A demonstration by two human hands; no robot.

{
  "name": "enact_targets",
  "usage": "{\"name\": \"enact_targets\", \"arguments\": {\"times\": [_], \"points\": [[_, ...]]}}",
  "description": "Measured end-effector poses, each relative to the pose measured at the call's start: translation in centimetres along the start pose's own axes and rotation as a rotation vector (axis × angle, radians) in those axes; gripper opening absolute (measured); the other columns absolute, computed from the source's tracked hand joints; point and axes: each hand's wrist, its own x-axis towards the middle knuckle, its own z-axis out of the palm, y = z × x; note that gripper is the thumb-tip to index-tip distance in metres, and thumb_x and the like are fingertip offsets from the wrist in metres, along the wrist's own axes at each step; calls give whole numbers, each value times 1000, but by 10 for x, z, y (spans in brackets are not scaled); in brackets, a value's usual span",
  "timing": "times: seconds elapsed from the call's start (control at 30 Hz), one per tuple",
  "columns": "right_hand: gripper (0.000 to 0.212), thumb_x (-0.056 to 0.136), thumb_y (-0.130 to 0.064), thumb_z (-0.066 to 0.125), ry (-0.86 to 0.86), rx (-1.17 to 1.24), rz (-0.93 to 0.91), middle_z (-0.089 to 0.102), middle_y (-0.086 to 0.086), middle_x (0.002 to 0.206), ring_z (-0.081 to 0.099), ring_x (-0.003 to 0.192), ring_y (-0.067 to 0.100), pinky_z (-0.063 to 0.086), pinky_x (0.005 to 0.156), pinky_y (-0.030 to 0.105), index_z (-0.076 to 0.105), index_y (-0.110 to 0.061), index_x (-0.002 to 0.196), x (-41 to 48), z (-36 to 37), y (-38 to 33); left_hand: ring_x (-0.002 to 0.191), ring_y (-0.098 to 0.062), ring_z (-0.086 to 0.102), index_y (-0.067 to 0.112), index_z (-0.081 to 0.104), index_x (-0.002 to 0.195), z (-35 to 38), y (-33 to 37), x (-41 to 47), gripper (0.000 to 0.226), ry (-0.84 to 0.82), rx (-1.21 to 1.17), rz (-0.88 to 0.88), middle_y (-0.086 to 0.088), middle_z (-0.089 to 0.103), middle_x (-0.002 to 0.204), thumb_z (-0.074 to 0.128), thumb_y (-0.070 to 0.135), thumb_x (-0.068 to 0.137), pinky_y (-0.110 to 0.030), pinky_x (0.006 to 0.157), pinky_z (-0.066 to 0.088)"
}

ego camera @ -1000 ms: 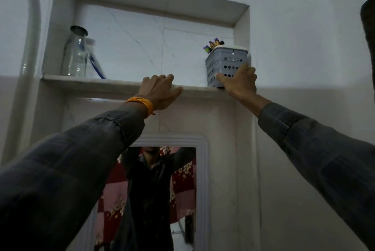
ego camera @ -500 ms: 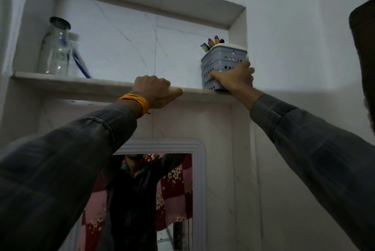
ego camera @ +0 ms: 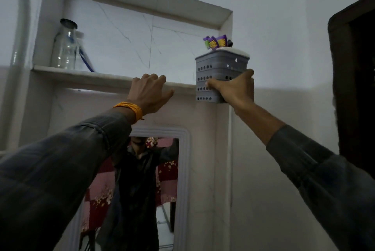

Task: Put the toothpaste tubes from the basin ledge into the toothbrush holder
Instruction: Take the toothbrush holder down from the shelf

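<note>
A person's right hand (ego camera: 233,90) grips a grey perforated toothbrush holder (ego camera: 220,72), fingers wrapped around its lower front, the base clear of the marble niche shelf (ego camera: 81,77) at its right end; purple and yellow toothbrush heads (ego camera: 216,42) stick out of the top. The left hand (ego camera: 149,94), an orange band (ego camera: 132,108) at the wrist, rests on the shelf's edge, fingers loosely spread and holding nothing; a clear glass bottle (ego camera: 66,47) stands at the shelf's left end; a white-framed mirror (ego camera: 183,169) hangs below.
</note>
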Motion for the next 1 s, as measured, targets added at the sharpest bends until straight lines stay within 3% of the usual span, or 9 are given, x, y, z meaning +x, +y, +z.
{"name": "enact_targets", "arguments": {"times": [0.1,0.23,0.33,0.43,0.53,0.6,0.73,0.93,1.0], "points": [[102,67,-31,100,-67,55,30,50,10,144,59,127,26,60,100,43,37,-10,144,-50,-6,39,107,-34,58,9,55,124,4,19,-40,58,8,-142,-27,-17,64,118,38,55,94,-46,89,46],[109,63,-25,103,-158,107,118,50,7,145,51,119,14,50,95,29,37,-13,149,-135,-2,112,101,-33,60,11,54,122,26,37,-124,47,-111,-183,-57,-16,65,112,41,48,97,-43,83,46],[113,60,-22,105,-182,103,167,51,10,147,53,124,15,47,99,27,40,-10,151,-210,4,176,85,-29,61,14,53,114,50,44,-199,47,-235,-249,-62,-12,64,101,34,50,93,-41,70,51],[115,61,-17,104,-238,76,265,50,14,150,56,131,22,43,102,24,39,-6,155,-285,9,236,87,-29,60,16,53,118,81,46,-274,54,-377,-267,-133,-11,64,106,29,56,90,-43,70,52],[122,59,-19,105,-274,31,378,49,16,153,53,141,31,45,115,33,36,-5,158,-354,16,287,82,-31,56,13,52,115,107,48,-343,48,-500,-272,-226,-15,62,98,34,52,93,-38,65,43],[128,53,-27,105,-281,-10,456,49,17,152,52,143,33,45,121,48,35,-3,158,-395,23,316,83,-30,56,12,52,116,122,48,-382,42,-577,-283,-264,-15,62,99,39,47,97,-38,68,43],[135,50,-34,104,-296,-100,556,48,19,153,51,144,36,45,120,54,33,0,159,-459,35,370,103,-36,60,11,52,127,148,40,-446,44,-704,-292,-351,-17,64,118,45,43,98,-43,83,47],[133,53,-23,108,-310,-162,620,51,20,154,53,139,29,47,117,38,32,0,160,-508,59,413,107,-31,62,14,52,129,181,22,-512,47,-891,-318,-447,-14,65,122,43,48,98,-46,91,51],[135,52,-24,109,-313,-179,635,52,18,153,55,140,31,48,116,39,31,-2,160,-519,67,427,106,-30,61,14,53,129,191,18,-530,47,-938,-332,-463,-14,65,122,43,47,98,-46,91,51]]}}
